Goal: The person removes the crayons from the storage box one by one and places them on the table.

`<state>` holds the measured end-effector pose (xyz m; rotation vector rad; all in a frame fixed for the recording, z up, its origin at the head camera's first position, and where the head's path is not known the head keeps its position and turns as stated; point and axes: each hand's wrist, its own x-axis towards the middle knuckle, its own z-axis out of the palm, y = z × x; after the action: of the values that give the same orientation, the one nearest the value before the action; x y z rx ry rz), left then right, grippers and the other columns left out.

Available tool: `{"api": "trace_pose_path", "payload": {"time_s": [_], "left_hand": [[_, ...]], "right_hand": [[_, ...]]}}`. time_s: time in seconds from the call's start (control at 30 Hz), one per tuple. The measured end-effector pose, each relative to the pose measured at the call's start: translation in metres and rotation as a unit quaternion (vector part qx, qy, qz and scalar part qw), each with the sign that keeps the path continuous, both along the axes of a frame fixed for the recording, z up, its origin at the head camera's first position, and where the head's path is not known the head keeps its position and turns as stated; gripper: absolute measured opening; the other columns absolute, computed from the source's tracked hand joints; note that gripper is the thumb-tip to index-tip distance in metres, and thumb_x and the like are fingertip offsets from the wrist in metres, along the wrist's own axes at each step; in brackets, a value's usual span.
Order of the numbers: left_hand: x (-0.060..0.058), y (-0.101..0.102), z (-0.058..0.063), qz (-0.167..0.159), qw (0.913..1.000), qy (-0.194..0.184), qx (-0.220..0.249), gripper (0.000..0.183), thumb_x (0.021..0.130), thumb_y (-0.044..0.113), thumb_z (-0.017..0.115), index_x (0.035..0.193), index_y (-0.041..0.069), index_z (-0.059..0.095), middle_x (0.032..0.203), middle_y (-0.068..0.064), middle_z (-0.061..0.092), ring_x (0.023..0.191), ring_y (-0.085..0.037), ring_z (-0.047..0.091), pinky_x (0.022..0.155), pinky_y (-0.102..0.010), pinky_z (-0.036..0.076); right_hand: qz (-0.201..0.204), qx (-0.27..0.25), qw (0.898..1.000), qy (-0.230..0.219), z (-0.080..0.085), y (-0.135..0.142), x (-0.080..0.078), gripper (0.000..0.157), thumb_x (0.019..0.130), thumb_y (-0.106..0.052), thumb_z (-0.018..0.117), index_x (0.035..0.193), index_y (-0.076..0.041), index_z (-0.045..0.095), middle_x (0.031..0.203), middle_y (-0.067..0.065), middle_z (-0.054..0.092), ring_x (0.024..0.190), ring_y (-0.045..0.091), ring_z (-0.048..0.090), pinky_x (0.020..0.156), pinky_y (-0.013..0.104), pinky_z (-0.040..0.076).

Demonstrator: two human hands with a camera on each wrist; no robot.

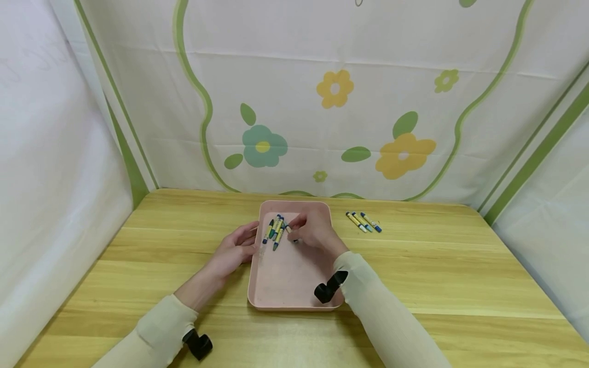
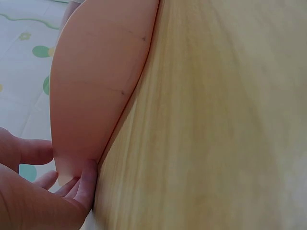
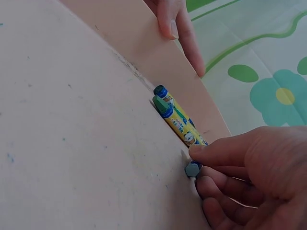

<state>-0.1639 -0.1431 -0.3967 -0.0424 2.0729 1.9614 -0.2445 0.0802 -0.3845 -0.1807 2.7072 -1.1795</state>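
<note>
Three crayons on table, right of pink tray and apart from it; several more crayons bunched inside tray, near left wall in far half. Right hand over tray, thumb and fingers pinching one crayon low, just beside bunch. Left hand loose, not clenched, fingers resting against tray's left wall. Main risk: slip or roll, from a thumb-and-fingertip hold on slim barrel. Also possible: nudging neighbours askew, given fingers so close to bunch. Could shove tray sideways if pressed harder from left, or smear tray floor if dragging crayon tip.
</note>
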Motion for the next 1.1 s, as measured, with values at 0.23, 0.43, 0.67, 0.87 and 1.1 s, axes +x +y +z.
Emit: {"api": "trace_pose_path", "payload": {"time_s": [0.23, 0.43, 0.67, 0.87, 1.1], "left_hand": [[0.0002, 0.0000, -0.0009, -0.001, 1.0000, 0.002, 0.001, 0.065, 0.105, 0.002, 0.053, 0.167, 0.011, 0.033, 0.171, -0.021, 0.035, 0.159, -0.038, 0.036, 0.123, -0.053, 0.042], [0.0002, -0.0001, -0.0014, 0.000, 1.0000, 0.003, 0.000, 0.066, 0.104, 0.002, 0.054, 0.167, 0.011, 0.033, 0.171, -0.020, 0.036, 0.159, -0.038, 0.037, 0.123, -0.054, 0.042], [-0.0004, -0.0014, -0.0019, 0.003, 1.0000, 0.001, -0.003, 0.067, 0.104, 0.002, 0.054, 0.167, 0.011, 0.033, 0.171, -0.020, 0.037, 0.158, -0.037, 0.038, 0.119, -0.049, 0.047], [-0.0006, -0.0008, -0.0013, 0.000, 1.0000, 0.004, 0.000, 0.066, 0.104, 0.003, 0.055, 0.167, 0.010, 0.032, 0.171, -0.020, 0.036, 0.158, -0.038, 0.037, 0.121, -0.051, 0.044], [-0.0003, -0.0009, -0.0012, 0.000, 1.0000, 0.004, 0.000, 0.067, 0.104, 0.003, 0.055, 0.167, 0.011, 0.033, 0.171, -0.021, 0.036, 0.158, -0.038, 0.038, 0.118, -0.048, 0.047]], "right_hand": [[-0.009, -0.002, 1.000, -0.012, -0.0011, 0.0000, -0.0005, 0.013, 0.083, -0.014, 0.091, 0.095, -0.016, 0.086, 0.087, -0.003, 0.079, 0.079, 0.016, 0.067, 0.065, 0.024, 0.051], [-0.014, -0.004, 1.000, -0.011, -0.0030, 0.0006, -0.0020, 0.012, 0.083, -0.011, 0.090, 0.094, -0.015, 0.086, 0.092, -0.003, 0.081, 0.081, 0.015, 0.070, 0.066, 0.023, 0.053], [-0.022, -0.023, 0.999, -0.006, -0.0007, 0.0006, -0.0004, 0.010, 0.086, -0.010, 0.087, 0.095, -0.014, 0.087, 0.092, -0.001, 0.080, 0.075, 0.017, 0.069, 0.061, 0.026, 0.054], [-0.026, -0.039, 0.999, -0.002, 0.0028, 0.0014, 0.0004, 0.009, 0.087, -0.010, 0.086, 0.096, -0.014, 0.087, 0.096, 0.001, 0.078, 0.071, 0.019, 0.069, 0.060, 0.027, 0.055], [-0.033, -0.061, 0.997, -0.015, 0.0066, 0.0033, 0.0009, 0.013, 0.089, -0.008, 0.082, 0.099, -0.014, 0.086, 0.100, 0.003, 0.077, 0.073, 0.022, 0.068, 0.060, 0.027, 0.055]]}}
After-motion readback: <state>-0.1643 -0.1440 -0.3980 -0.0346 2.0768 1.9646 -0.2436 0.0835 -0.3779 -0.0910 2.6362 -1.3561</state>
